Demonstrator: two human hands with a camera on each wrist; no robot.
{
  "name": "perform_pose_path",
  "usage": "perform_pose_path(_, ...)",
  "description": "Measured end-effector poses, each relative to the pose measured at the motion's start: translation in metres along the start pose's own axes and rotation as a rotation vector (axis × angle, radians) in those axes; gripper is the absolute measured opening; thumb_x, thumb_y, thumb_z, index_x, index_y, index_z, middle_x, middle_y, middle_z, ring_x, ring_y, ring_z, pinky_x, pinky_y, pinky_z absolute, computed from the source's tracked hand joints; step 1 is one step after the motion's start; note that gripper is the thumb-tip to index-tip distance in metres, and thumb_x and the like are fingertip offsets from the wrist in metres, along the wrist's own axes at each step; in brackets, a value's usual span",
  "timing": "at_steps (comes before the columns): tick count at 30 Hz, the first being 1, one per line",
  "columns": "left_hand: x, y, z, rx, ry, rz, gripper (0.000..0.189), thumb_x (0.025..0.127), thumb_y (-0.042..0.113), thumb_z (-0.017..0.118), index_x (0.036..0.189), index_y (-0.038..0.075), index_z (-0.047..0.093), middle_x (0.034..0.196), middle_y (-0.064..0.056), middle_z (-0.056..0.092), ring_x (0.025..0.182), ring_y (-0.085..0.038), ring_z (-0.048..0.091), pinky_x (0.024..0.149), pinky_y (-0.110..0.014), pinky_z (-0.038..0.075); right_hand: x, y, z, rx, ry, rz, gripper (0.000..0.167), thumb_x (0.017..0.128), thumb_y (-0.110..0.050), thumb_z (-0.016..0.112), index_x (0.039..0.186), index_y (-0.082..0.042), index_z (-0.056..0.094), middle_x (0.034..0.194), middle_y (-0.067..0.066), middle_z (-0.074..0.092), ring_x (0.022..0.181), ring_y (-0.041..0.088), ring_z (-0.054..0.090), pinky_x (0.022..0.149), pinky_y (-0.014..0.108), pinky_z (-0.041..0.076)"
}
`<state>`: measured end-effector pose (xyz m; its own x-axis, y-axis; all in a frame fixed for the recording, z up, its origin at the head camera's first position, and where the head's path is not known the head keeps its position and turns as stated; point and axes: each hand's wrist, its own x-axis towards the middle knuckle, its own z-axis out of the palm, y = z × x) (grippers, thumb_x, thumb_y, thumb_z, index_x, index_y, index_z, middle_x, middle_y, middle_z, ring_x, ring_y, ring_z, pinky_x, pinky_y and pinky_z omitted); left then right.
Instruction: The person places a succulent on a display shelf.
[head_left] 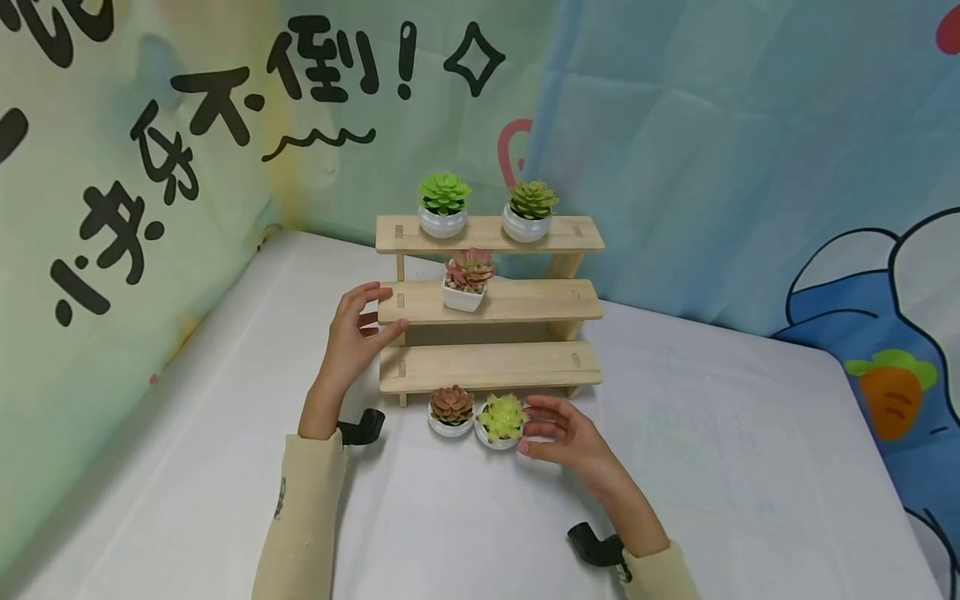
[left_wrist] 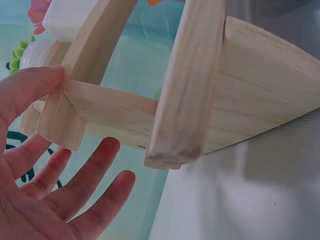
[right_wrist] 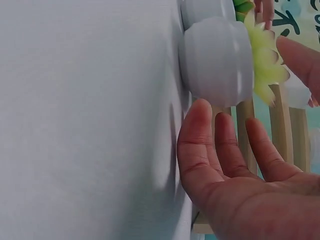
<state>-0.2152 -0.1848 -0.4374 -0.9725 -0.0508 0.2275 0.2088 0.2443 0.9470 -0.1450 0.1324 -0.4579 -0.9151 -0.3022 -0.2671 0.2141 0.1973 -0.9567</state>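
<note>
A three-step wooden plant stand (head_left: 491,364) stands on the white table. My left hand (head_left: 358,329) holds the left end of its middle step; in the left wrist view the thumb (left_wrist: 47,80) lies on the board's edge and the lower fingers are spread. My right hand (head_left: 564,437) is beside a yellow-green potted succulent (head_left: 502,418), fingers loosely extended around its right side, fingertips right at the white pot (right_wrist: 217,60). A brown potted succulent (head_left: 451,408) stands next to it, in front of the lowest step.
On the top step sit a bright green succulent (head_left: 444,200) and a darker green one (head_left: 530,207). A pink succulent (head_left: 467,279) in a square white pot is on the middle step. Printed cloth backdrops (head_left: 712,167) rise behind and along the left side of the table.
</note>
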Motion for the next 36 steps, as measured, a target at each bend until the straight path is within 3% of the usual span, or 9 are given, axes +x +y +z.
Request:
perform_pose_path(6, 0.0, 0.0, 0.0, -0.001, -0.003, -0.012, 0.048, 0.088, 0.007, 0.072, 0.131, -0.005, 0.054, 0.147, -0.02, 0.034, 0.119, -0.042, 0.052, 0.101, -0.051, 0.044, 0.001, 0.002, 0.004, -0.01, -0.008, -0.001, 0.067, 0.083, -0.002, 0.076, 0.139, 0.007, 0.041, 0.13, 0.022, 0.053, 0.1, 0.012, 0.061, 0.083, 0.022, 0.052)
perform_pose_path(12, 0.001, 0.001, 0.0, -0.001, -0.011, -0.029, 0.049, 0.089, 0.008, 0.073, 0.132, -0.004, 0.053, 0.149, -0.019, 0.033, 0.119, -0.042, 0.053, 0.099, -0.05, 0.045, 0.003, 0.002, 0.009, 0.005, 0.0, -0.002, 0.071, 0.08, 0.002, 0.078, 0.139, 0.009, 0.04, 0.125, 0.018, 0.054, 0.099, 0.012, 0.058, 0.08, 0.022, 0.052)
perform_pose_path(22, 0.0, -0.001, 0.002, -0.006, -0.006, -0.051, 0.048, 0.088, 0.009, 0.073, 0.131, -0.003, 0.054, 0.148, -0.017, 0.034, 0.117, -0.041, 0.054, 0.098, -0.05, 0.046, 0.011, -0.002, 0.024, -0.161, 0.036, 0.023, 0.082, 0.076, -0.002, 0.082, 0.144, 0.007, 0.038, 0.132, 0.022, 0.048, 0.089, 0.019, 0.051, 0.071, 0.022, 0.049)
perform_pose_path(36, -0.002, 0.001, 0.002, -0.006, -0.006, -0.056, 0.048, 0.089, 0.009, 0.073, 0.131, -0.003, 0.054, 0.148, -0.017, 0.033, 0.117, -0.042, 0.053, 0.098, -0.052, 0.045, 0.012, -0.005, 0.026, -0.181, 0.059, 0.043, 0.078, 0.077, -0.003, 0.081, 0.142, 0.007, 0.039, 0.128, 0.021, 0.051, 0.093, 0.021, 0.052, 0.073, 0.023, 0.048)
